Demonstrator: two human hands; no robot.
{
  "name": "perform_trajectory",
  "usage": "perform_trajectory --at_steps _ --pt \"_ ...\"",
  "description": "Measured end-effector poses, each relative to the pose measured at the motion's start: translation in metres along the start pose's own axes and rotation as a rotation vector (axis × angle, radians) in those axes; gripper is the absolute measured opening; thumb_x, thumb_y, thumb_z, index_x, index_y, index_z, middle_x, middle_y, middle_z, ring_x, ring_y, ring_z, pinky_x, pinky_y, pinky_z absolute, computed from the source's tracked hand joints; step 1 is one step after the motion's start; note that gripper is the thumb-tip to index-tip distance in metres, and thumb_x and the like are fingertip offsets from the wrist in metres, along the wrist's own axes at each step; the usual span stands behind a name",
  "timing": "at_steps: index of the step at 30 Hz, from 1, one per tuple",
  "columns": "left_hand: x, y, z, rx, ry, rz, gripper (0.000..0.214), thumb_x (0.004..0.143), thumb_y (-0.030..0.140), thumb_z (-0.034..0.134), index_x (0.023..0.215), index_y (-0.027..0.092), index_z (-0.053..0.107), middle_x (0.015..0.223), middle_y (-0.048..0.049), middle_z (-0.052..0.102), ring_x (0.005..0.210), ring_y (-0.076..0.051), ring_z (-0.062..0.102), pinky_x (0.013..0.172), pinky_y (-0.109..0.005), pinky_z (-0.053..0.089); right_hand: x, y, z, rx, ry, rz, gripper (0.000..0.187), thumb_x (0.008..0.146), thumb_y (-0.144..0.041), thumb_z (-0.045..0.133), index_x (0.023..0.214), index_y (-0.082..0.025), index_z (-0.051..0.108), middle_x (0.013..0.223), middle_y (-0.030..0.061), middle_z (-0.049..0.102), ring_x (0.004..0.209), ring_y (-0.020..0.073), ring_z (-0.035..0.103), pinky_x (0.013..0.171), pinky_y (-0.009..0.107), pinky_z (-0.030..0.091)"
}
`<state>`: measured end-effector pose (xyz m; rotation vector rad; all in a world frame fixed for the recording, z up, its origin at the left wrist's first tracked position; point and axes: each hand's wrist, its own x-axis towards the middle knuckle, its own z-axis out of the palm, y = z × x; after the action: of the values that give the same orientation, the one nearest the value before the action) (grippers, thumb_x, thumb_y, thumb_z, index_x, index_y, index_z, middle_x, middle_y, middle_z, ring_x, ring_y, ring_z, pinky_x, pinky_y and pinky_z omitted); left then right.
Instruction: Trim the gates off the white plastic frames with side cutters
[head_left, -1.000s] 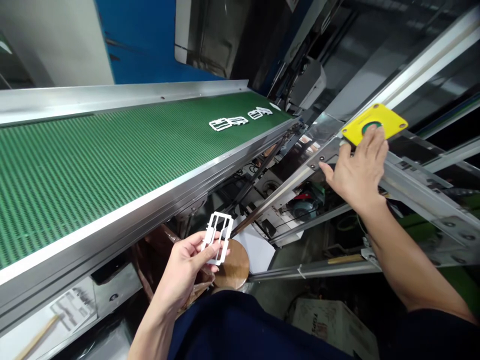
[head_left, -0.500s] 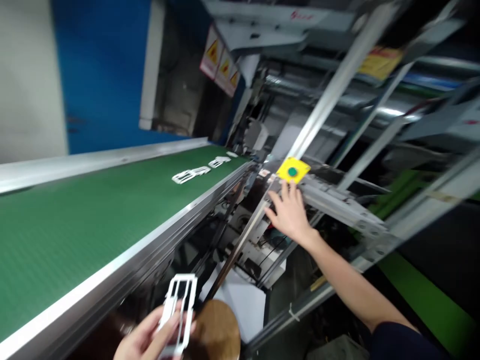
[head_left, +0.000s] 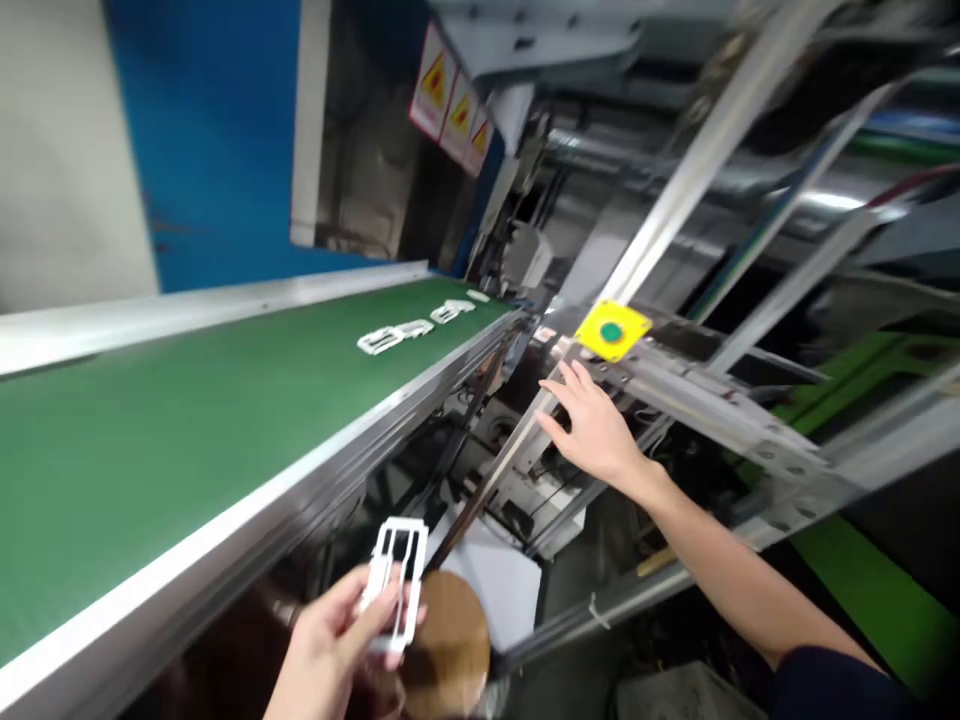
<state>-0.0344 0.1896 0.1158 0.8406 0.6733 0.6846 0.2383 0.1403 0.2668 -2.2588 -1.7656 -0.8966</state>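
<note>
Right hand (head_left: 596, 430) has dropped away from the yellow push-button plate (head_left: 611, 333), its fingers spread just below it. Left hand (head_left: 330, 640), slightly blurred, seems to pinch a white plastic frame (head_left: 394, 583) between thumb and fingers, just off the near edge of the green conveyor belt (head_left: 187, 470).

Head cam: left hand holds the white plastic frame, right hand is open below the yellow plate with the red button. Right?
Not quite: the button on the yellow plate is green, not red, as the head view shows. The rest stands: the left hand holds the white plastic frame, and the right hand is open below the plate.
</note>
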Motion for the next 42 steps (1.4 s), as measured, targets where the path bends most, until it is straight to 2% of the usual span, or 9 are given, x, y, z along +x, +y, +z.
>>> perform_trajectory --at_steps 3,5,7,11,14,21,28,34,42 --pt "-0.006 0.003 0.002 0.004 -0.066 -0.004 0.036 0.067 0.037 0.075 0.091 0.013 0.066 0.084 -0.0115 0.069 0.076 -0.024 0.064 0.052 -0.023 0.046 -0.017 -0.044 0.020 0.515 -0.307 -0.022 0.038 0.087 -0.044 0.047 0.117 -0.022 0.057 0.115 0.0051 0.062 0.107 0.0203 0.058 0.095 0.034 0.044" --pt "-0.008 0.001 0.002 0.026 -0.092 -0.029 0.033 0.070 0.037 0.072 0.093 0.013 0.065 0.084 -0.0115 0.068 0.075 -0.023 0.064 0.054 -0.024 0.046 -0.030 -0.079 0.034 0.851 -0.553 -0.032 0.039 0.086 -0.047 0.048 0.117 -0.024 0.056 0.096 0.0013 0.069 0.085 0.0156 0.065 0.080 0.028 0.050" --pt "-0.009 -0.003 0.003 0.053 -0.094 -0.027 0.032 0.073 0.038 0.070 0.091 0.013 0.064 0.080 -0.0106 0.068 0.071 -0.022 0.064 0.053 -0.023 0.045 -0.041 -0.111 0.046 1.042 -0.674 -0.063 0.036 0.086 -0.047 0.047 0.107 -0.021 0.060 0.081 -0.0001 0.069 0.069 0.0129 0.063 0.065 0.023 0.049" --pt "-0.015 -0.013 0.007 0.048 0.033 -0.008 0.030 0.080 0.045 0.060 0.081 0.015 0.058 0.062 -0.0057 0.064 0.055 -0.017 0.060 0.044 -0.020 0.038 -0.055 -0.150 0.061 1.157 -0.579 -0.065 0.034 0.088 -0.043 0.045 0.071 -0.016 0.057 0.063 -0.0016 0.056 0.056 0.0090 0.049 0.053 0.020 0.038" --pt "-0.019 -0.017 0.007 0.029 0.141 0.075 0.028 0.084 0.043 0.056 0.076 0.017 0.053 0.054 -0.0022 0.060 0.047 -0.013 0.054 0.042 -0.018 0.033 -0.066 -0.160 0.065 1.271 -0.500 0.046 0.028 0.088 -0.039 0.046 0.073 -0.017 0.053 0.059 -0.0029 0.051 0.054 0.0084 0.045 0.052 0.020 0.036" --pt "-0.028 -0.023 -0.002 0.027 0.124 0.106 0.021 0.082 0.036 0.061 0.088 0.017 0.055 0.058 -0.0002 0.059 0.050 -0.009 0.048 0.047 -0.018 0.034 -0.079 -0.174 0.073 1.503 -0.491 0.192 0.027 0.088 -0.038 0.048 0.072 -0.016 0.051 0.056 -0.0036 0.045 0.049 0.0066 0.041 0.047 0.019 0.034" --pt "-0.042 -0.027 -0.010 -0.125 0.374 0.094 0.028 0.074 0.034 0.071 0.092 0.019 0.056 0.074 -0.0002 0.061 0.058 -0.010 0.053 0.050 -0.017 0.042 -0.092 -0.193 0.083 1.713 -0.702 0.268 0.027 0.088 -0.040 0.048 0.078 -0.015 0.051 0.051 -0.0047 0.047 0.039 0.0045 0.041 0.037 0.015 0.033" --pt "-0.064 -0.044 -0.032 -0.079 0.570 0.175 0.030 0.078 0.032 0.067 0.103 0.018 0.059 0.074 -0.0007 0.061 0.058 -0.008 0.048 0.049 -0.015 0.038 -0.101 -0.204 0.086 1.835 -0.950 0.177 0.026 0.088 -0.040 0.049 0.088 -0.014 0.053 0.057 -0.0008 0.058 0.041 0.0070 0.053 0.039 0.015 0.041" --pt "-0.078 -0.047 -0.027 -0.154 0.702 0.215 0.024 0.074 0.031 0.072 0.090 0.015 0.064 0.071 -0.0010 0.062 0.057 -0.008 0.048 0.049 -0.015 0.038 -0.104 -0.213 0.091 1.896 -1.065 0.070 0.026 0.088 -0.039 0.050 0.093 -0.014 0.056 0.058 0.0002 0.060 0.043 0.0095 0.057 0.037 0.015 0.042"
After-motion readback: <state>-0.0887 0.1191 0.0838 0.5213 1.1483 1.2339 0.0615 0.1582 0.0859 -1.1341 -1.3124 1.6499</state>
